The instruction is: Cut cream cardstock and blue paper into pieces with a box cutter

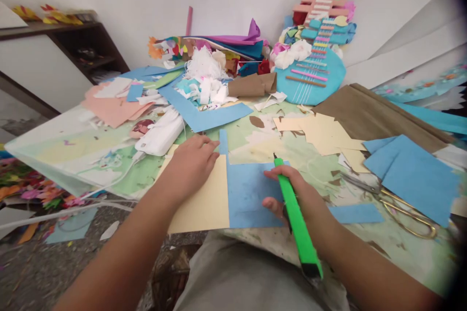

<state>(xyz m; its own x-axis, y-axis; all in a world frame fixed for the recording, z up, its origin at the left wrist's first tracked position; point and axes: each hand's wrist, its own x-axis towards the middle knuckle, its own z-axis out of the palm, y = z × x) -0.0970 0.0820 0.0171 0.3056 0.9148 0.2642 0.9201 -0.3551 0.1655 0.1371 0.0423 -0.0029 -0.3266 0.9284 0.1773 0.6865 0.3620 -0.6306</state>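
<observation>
My left hand point(195, 163) lies with its fingers stretched out, pressing on a cream paper sheet point(204, 204) near the table's front edge. Its fingertips are beside a narrow blue paper strip point(223, 143). A blue paper piece point(250, 194) lies against the cream sheet's right side; whether they overlap I cannot make out. Over the blue piece, my right hand point(292, 194) grips a bright green glue gun point(297, 218), its dark tip pointing away from me. The thumb and a fingertip show to the left of the green body; the other fingers are hidden.
Gold-handled scissors point(392, 199) lie at the right beside blue sheets point(412, 175). Cream offcuts point(324, 133) are further back. A white power strip point(160, 131) with a cable sits left. Behind are paper scraps and a blue paper guitar point(314, 75) leaning on the wall.
</observation>
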